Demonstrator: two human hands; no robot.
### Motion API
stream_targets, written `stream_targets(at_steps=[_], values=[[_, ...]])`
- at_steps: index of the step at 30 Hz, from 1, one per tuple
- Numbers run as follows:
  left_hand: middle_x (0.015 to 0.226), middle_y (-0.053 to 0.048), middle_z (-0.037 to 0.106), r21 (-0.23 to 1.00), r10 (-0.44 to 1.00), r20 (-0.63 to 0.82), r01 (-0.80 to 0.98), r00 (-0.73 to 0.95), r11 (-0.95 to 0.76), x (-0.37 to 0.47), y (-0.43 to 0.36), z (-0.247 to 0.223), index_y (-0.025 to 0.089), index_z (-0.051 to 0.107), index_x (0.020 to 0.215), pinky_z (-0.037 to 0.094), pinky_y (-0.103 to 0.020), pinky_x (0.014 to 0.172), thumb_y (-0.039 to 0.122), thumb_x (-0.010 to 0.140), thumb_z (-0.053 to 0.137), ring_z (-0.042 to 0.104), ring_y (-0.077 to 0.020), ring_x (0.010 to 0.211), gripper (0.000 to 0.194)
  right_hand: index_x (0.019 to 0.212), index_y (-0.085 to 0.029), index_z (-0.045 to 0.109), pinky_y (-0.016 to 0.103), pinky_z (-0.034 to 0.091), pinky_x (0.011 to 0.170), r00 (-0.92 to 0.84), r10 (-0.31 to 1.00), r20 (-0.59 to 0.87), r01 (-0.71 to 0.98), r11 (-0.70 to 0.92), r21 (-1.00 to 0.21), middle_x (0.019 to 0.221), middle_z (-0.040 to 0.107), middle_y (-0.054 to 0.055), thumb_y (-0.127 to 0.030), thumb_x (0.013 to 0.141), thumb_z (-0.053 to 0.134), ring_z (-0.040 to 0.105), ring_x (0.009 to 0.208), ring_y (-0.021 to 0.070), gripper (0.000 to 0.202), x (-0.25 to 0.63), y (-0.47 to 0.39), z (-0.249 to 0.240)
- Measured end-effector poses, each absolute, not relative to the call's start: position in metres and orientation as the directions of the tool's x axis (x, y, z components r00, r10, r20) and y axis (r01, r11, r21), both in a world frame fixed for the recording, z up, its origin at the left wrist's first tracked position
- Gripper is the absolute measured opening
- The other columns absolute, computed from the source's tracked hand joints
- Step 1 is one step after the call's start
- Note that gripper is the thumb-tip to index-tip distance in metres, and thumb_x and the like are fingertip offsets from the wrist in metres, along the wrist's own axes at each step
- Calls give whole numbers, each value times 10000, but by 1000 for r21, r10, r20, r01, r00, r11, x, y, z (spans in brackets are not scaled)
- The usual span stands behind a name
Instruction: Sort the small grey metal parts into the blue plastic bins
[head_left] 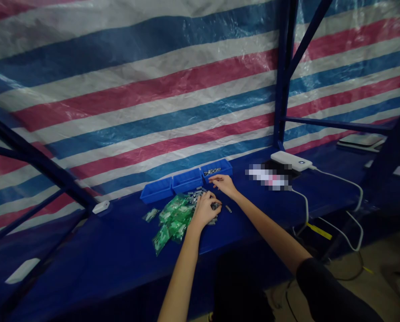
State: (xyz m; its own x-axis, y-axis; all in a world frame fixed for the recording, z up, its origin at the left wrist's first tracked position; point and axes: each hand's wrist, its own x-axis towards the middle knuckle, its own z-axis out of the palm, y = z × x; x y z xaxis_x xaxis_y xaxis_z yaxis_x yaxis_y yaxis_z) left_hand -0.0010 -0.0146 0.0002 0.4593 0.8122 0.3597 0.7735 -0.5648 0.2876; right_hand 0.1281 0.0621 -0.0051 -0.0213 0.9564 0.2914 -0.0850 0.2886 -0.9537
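Note:
My left hand (pixel 206 209) is curled over a pile of small metal cylinders (pixel 195 194), its fingers closed around a small dark metal piece (pixel 216 205). Farther right, my right hand (pixel 224 183) is at the front edge of the right blue bin (pixel 227 171), thumb and fingers drawn together. Whatever may be between those fingertips is too small to make out. Small shiny metal parts (pixel 212 171) lie in that bin. Left of my left hand is a heap of green plastic packets (pixel 175 213). One loose cylinder (pixel 228 208) rests on the blue table to the right.
Two more blue bins, the middle one (pixel 188 184) and the left one (pixel 157 193), continue the row. A white power bank (pixel 291 161) with cables sits at right. Blue metal posts (pixel 282 89) stand before a striped tarp (pixel 159 98). A clear packet (pixel 150 215) lies left.

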Motion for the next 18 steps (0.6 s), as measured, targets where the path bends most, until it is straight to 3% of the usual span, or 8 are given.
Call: stream_targets(at_steps=[11, 14, 18], values=[[791, -9, 604, 292, 812, 474, 808, 342, -511, 1, -15, 4, 254, 685, 783, 328, -354, 784, 253, 782, 624, 525, -183, 843, 61, 741, -170, 709, 224, 500, 506, 16, 965, 263, -41, 263, -964, 710, 700, 39, -138, 646, 547, 612, 556, 124, 191, 130, 67, -14], [800, -9, 626, 407, 794, 580, 780, 181, -475, 0, -12, 4, 240, 684, 769, 353, -343, 792, 260, 779, 625, 544, -176, 826, 63, 755, -174, 713, 213, 481, 484, 20, 971, 238, -39, 239, -970, 732, 703, 42, -139, 655, 557, 602, 548, 117, 188, 132, 67, -14], [783, -12, 658, 693, 797, 593, 577, -117, -431, -6, -7, 3, 198, 680, 784, 424, -286, 719, 292, 774, 612, 563, -145, 704, 116, 830, -184, 713, 182, 426, 420, -135, 974, 181, -81, 171, -982, 758, 703, 48, -246, 687, 612, 590, 538, 108, 186, 132, 63, -11]])
